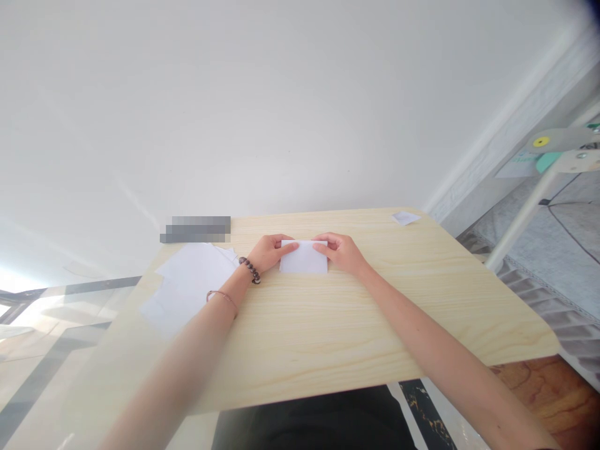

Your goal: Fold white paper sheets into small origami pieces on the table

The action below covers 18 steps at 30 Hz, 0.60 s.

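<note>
A small white sheet of paper point(304, 259), rectangular and perhaps folded, is held between my two hands over the middle of the wooden table. My left hand point(270, 251) pinches its upper left corner, thumb in front and fingers behind. On the opposite corner, my right hand point(343, 251) grips the same way. Beaded bracelets circle my left wrist and forearm. Several loose white sheets point(192, 278) lie overlapping to the left, partly hidden by my left forearm.
A folded white paper piece point(405, 217) rests near the table's far right corner. At the far left edge is a blurred-out grey item point(199, 230). The table point(300, 350) meets a white wall behind. A white metal frame point(525, 215) stands off to the right.
</note>
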Motion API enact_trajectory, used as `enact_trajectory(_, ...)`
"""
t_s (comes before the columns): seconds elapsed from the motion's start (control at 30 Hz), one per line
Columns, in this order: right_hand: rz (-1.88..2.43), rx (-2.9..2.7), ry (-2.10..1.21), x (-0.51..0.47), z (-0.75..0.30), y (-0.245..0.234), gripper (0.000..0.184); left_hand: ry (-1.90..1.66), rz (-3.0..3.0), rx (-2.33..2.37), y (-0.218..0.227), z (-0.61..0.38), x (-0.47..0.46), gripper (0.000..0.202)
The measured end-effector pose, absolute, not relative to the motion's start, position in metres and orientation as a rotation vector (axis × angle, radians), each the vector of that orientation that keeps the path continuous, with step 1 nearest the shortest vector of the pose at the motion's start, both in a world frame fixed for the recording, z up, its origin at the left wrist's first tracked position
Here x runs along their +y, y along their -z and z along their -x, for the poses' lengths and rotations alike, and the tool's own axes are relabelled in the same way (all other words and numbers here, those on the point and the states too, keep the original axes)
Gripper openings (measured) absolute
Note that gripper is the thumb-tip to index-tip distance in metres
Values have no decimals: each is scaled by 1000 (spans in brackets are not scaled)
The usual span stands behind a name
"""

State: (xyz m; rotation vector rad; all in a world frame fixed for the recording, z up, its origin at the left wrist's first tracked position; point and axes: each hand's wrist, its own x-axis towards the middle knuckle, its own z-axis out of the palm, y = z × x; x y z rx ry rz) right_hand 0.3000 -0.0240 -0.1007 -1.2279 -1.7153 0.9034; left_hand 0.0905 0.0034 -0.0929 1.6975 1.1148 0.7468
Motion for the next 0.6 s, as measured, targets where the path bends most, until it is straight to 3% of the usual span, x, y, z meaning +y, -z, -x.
enact_trajectory(0.6, 1218, -1718, -954, -24, -301, 101, 33, -722, -1682, 1080, 95, -90, 5, 46)
